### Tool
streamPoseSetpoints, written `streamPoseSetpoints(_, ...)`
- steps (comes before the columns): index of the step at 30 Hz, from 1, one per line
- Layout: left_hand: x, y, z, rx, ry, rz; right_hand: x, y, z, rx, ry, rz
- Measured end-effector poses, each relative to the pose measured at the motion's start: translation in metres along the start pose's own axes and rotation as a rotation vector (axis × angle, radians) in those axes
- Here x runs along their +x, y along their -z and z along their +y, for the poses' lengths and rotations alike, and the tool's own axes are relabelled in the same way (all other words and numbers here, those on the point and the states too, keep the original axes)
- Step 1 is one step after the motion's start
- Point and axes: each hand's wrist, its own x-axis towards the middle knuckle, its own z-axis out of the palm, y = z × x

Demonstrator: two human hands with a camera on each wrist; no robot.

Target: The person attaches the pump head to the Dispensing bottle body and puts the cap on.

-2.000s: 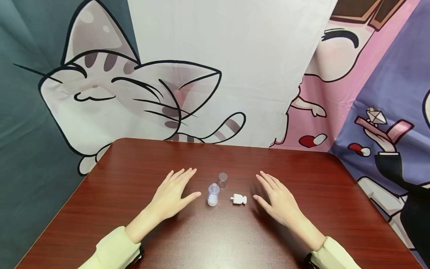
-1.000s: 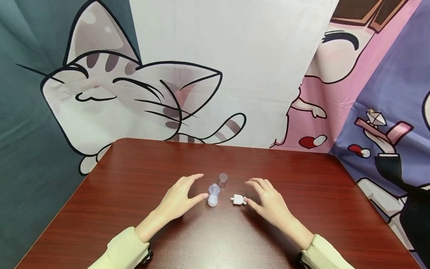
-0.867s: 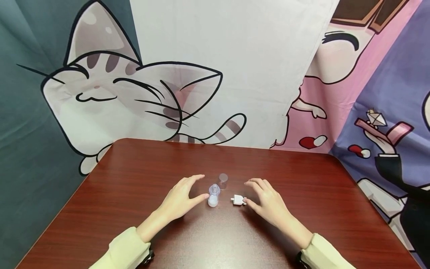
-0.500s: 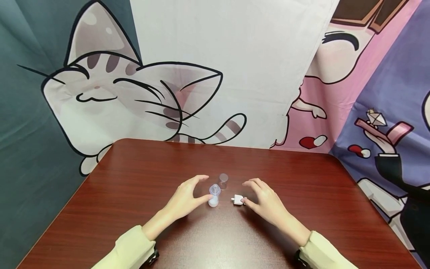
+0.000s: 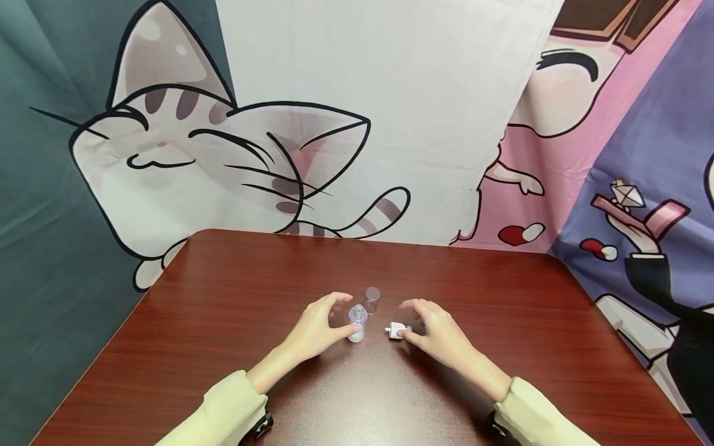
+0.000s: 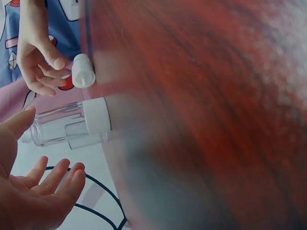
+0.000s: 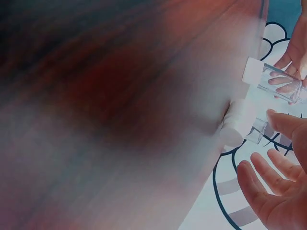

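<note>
A small clear bottle [image 5: 359,314] with a white base [image 6: 97,117] stands upright on the table, its narrow neck uncovered. My left hand [image 5: 317,327] curves around its left side, thumb in front and fingers behind. In the left wrist view a gap shows between those fingers and the bottle. A white pump head [image 5: 395,330] lies on its side to the right, nozzle pointing left. The thumb of my right hand [image 5: 437,329] overlaps its right end in the head view, while the fingers arch loosely behind it. Behind the bottle stands a clear cap [image 5: 372,298].
The brown wooden table [image 5: 234,285] has a rounded far edge. Cloth printed with a cartoon cat [image 5: 162,192] hangs beyond it. Dark wrist bands [image 5: 262,425] show below both pale sleeves [image 5: 229,402].
Both hands have come inward from the sides and bent their fingers, the left to the bottle and the right to the pump head. Bottle, pump head and cap stay in place.
</note>
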Motion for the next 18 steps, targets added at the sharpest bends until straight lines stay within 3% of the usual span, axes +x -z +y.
streamPoseSetpoints(8, 0.0031, -0.0041, -0.0020, -0.126, 0.025, -0.069, 0.0018, -0.0028, 0.0000, 0.031, 0.005, -0.007)
streamPoseSetpoints(18, 0.0079, -0.0097, -0.0038, -0.147, 0.024, -0.085, 0.0047, -0.0042, -0.0022, 0.105, -0.025, -0.076)
